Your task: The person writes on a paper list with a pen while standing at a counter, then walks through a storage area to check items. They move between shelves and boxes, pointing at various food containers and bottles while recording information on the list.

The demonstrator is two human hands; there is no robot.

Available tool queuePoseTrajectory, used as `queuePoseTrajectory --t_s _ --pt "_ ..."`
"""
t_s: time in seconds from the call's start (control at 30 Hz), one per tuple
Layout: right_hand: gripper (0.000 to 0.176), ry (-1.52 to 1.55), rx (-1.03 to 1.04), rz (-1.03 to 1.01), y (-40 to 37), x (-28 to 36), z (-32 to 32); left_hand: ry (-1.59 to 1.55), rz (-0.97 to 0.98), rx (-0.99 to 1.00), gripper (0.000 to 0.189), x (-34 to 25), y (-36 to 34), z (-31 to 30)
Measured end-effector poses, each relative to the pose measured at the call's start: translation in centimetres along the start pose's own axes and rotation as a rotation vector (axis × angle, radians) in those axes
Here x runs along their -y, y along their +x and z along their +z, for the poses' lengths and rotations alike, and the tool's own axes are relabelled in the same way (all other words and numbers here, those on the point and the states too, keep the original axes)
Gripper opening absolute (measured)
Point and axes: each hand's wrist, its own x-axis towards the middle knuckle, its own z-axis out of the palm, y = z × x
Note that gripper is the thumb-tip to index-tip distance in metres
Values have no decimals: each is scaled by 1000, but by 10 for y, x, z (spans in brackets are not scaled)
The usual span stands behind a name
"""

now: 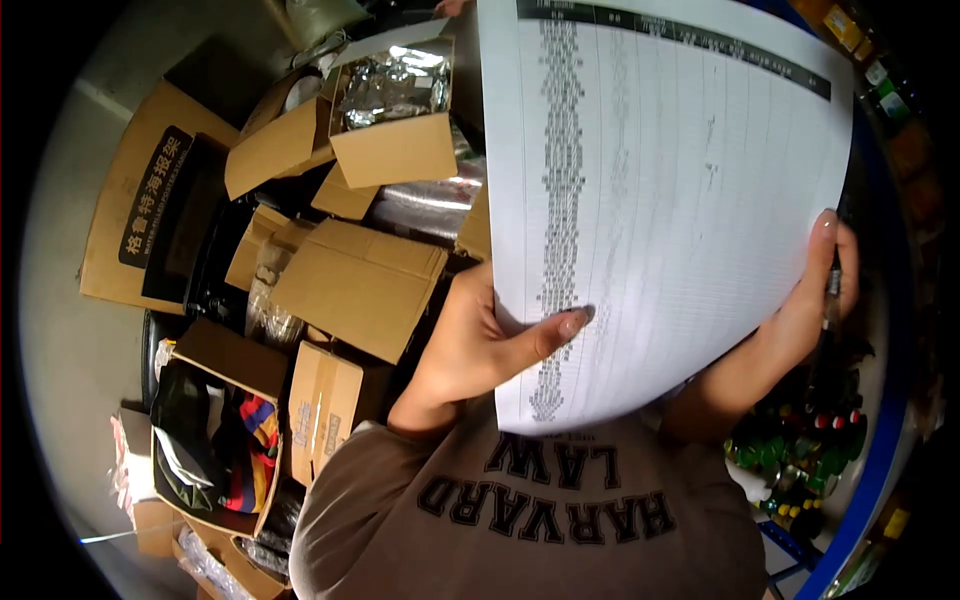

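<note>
I see the left hand and right hand clamped on the printed sheet above the Harvard Law shirt; the pen crowding the right grip could let paper slip.

Cardboard boxes crowd the left, a blue-edged shelf right.

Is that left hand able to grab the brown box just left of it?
Probably not as things stand: the left hand is holding the paper, though nothing visible blocks the brown box.
</note>
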Motion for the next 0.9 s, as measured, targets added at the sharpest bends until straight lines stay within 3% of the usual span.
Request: queuePoseTrajectory --t_s 0.1,0.17,0.27,0.3,0.43,0.57,0.7,0.9 --pt "22 -10 -116 49 -16 21 17 37 7 -54 27 -4 -6 1" --pt "32 -216 -3 11 1 3 0 -6 75 -76 27 -8 0 1" --pt "46 -45 110 -376 11 -6 0 -3 103 -75 26 -7 2 -5" --pt "53 -116 93 -443 8 5 3 -5 107 -89 26 -8 2 -5" --pt "39 -185 361 -1014 3 20 -28 9 106 -137 30 -14 3 -5" --pt "15 61 807 -935 -27 58 -25 50 127 -152 33 -15 9 -3" --pt "39 29 745 -1050 -40 58 -28 20 180 -141 36 -11 12 1" --pt "33 74 745 -1050 -49 60 -25 8 164 -134 37 -13 11 3"
